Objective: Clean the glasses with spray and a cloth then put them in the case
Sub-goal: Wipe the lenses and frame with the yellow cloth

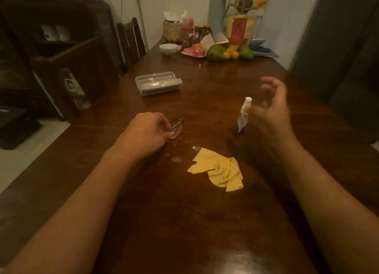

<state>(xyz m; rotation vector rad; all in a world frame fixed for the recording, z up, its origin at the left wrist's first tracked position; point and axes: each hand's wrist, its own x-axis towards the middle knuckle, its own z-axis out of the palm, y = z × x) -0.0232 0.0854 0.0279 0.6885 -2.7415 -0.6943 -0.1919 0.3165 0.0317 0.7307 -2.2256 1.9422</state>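
Left hand (146,130) pinches folded glasses (178,127). Right hand (271,107) spread wide, just beside spray bottle (243,114). Likely spray step; next, grip bottle, nozzle toward lenses.

one wide-angle view sits at the person's head, facing forward and down along a wooden table (184,222). the forearms (82,202) enter from the bottom corners close to the lens; left hand (147,131) and right hand (273,107) sit mid-frame, the far wall (155,2) well off at top.

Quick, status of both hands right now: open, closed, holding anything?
Left hand: closed, gripping the glasses.
Right hand: open, fingers spread beside the spray bottle, not gripping it.
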